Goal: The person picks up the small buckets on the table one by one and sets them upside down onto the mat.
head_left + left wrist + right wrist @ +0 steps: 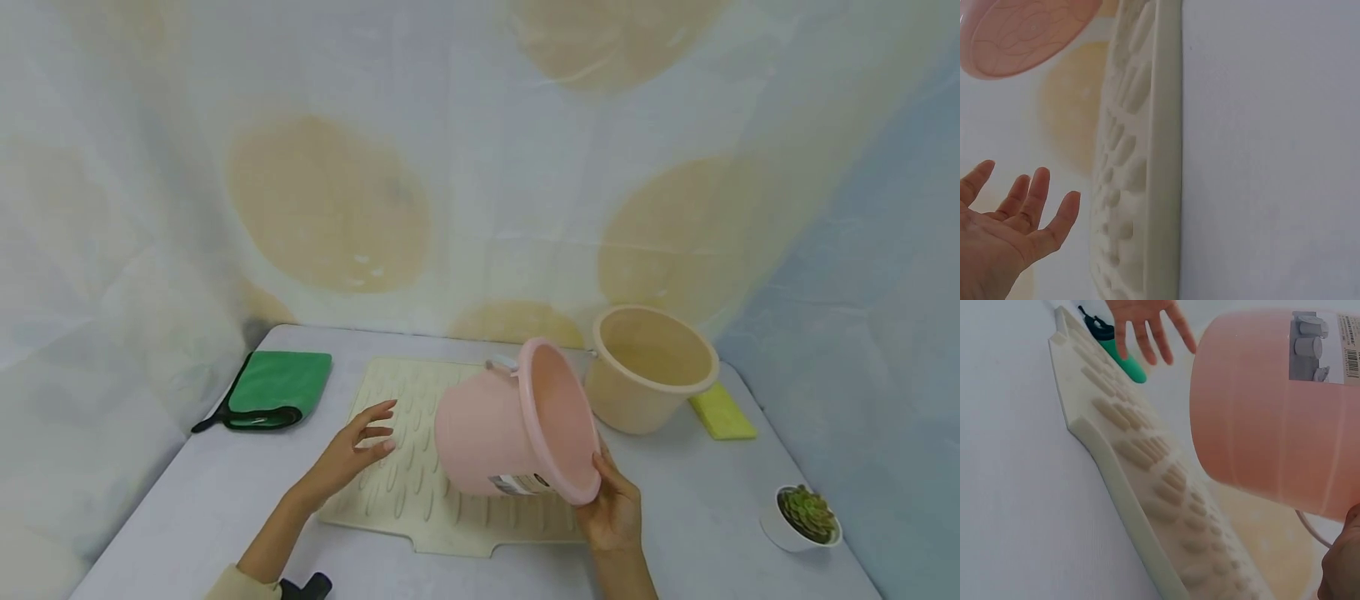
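Note:
A pink bucket (483, 429) is tilted on its side above a cream ridged drainage mat (408, 492), its mouth turned to the right. My right hand (617, 508) grips the bucket's rim at the lower right, and most of that hand is out of the right wrist view. To the left of the bucket's base, my left hand (352, 450) is held over the mat with fingers spread, touching nothing. A printed label (1316, 347) is stuck on the bucket's side. In the left wrist view the bucket's bottom (1032, 31) shows at the top left.
Behind and to the right stands a beige bucket (637, 408), upright, with a yellow cloth (723, 414) beside it. A small succulent in a white pot (787, 533) sits near the right edge. At the left lies a green flat item with black trim (285, 379). Patterned curtains surround the table.

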Demonstrator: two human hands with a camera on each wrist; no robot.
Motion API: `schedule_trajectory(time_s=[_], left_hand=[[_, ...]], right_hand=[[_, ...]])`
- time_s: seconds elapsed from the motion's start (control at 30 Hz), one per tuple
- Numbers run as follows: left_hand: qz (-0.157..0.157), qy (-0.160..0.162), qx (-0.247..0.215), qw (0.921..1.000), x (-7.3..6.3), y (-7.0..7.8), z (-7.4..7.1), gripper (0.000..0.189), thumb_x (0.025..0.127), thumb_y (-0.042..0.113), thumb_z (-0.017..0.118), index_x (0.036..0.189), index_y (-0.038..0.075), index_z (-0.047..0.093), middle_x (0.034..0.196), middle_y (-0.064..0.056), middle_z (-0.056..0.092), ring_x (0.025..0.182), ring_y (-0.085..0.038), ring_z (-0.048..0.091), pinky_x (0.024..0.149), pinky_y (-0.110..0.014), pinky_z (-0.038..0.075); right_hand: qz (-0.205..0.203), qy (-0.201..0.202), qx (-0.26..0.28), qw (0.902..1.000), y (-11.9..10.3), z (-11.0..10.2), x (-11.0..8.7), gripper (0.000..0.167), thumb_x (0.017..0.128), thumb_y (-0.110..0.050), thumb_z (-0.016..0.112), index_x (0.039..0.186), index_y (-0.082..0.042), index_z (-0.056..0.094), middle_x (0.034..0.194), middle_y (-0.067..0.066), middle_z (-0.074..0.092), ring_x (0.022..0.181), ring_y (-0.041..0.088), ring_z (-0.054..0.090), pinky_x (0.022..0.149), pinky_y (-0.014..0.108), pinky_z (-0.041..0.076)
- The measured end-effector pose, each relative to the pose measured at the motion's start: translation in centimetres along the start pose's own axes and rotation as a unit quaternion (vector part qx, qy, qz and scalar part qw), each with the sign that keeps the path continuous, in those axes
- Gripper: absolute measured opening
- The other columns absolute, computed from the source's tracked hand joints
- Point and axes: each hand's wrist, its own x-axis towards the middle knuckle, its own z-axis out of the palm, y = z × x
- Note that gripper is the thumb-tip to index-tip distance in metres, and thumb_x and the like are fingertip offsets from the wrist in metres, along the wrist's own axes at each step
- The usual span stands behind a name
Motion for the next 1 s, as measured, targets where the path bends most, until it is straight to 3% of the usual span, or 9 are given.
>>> schedule_trajectory(time_s=[0.3,0.6,0.77,0.9,1.0], left_hand=[[0.025,-0.015,-0.121,0.9922,1.8,1.0,2.5,0.054,0.103,0.024,0.050,0.154,0.022,0.034,0.153,-0.020,0.034,0.138,-0.044,0.040,0.105,-0.058,0.042],[0.032,-0.010,-0.170,0.9849,3.0,1.4,3.9,0.050,0.105,0.029,0.039,0.154,0.022,0.033,0.152,-0.015,0.037,0.138,-0.042,0.040,0.103,-0.059,0.043],[0.028,0.000,-0.200,0.9795,3.5,1.3,4.5,0.050,0.106,0.036,0.037,0.154,0.022,0.035,0.152,-0.014,0.036,0.139,-0.042,0.038,0.103,-0.055,0.044],[0.046,-0.016,-0.224,0.9734,3.6,1.3,5.3,0.051,0.106,0.038,0.034,0.155,0.022,0.032,0.156,-0.012,0.032,0.141,-0.041,0.033,0.102,-0.051,0.043],[0.059,-0.027,-0.252,0.9655,3.7,1.4,6.1,0.053,0.106,0.041,0.030,0.156,0.023,0.028,0.160,-0.008,0.028,0.146,-0.038,0.027,0.107,-0.054,0.036]], right_hand=[[-0.011,0.014,0.021,0.9996,0.9,0.5,0.4,0.045,0.106,-0.005,0.022,0.141,-0.005,0.050,0.132,0.010,0.060,0.117,0.025,0.061,0.098,0.035,0.051],[-0.014,-0.011,0.027,0.9995,1.5,0.3,0.7,0.047,0.106,-0.007,0.018,0.144,-0.005,0.045,0.137,0.010,0.056,0.122,0.024,0.058,0.103,0.034,0.048],[-0.016,-0.001,0.031,0.9994,1.8,0.1,0.7,0.044,0.106,-0.007,0.020,0.141,-0.005,0.046,0.133,0.010,0.058,0.119,0.025,0.060,0.100,0.035,0.050],[-0.018,0.011,0.033,0.9992,2.1,0.0,0.5,0.041,0.106,-0.006,0.025,0.140,-0.005,0.048,0.131,0.011,0.059,0.117,0.026,0.061,0.098,0.036,0.052],[-0.014,0.003,0.029,0.9995,2.4,-0.2,0.4,0.044,0.106,-0.007,0.024,0.142,-0.006,0.048,0.134,0.010,0.058,0.118,0.026,0.061,0.097,0.036,0.052]])
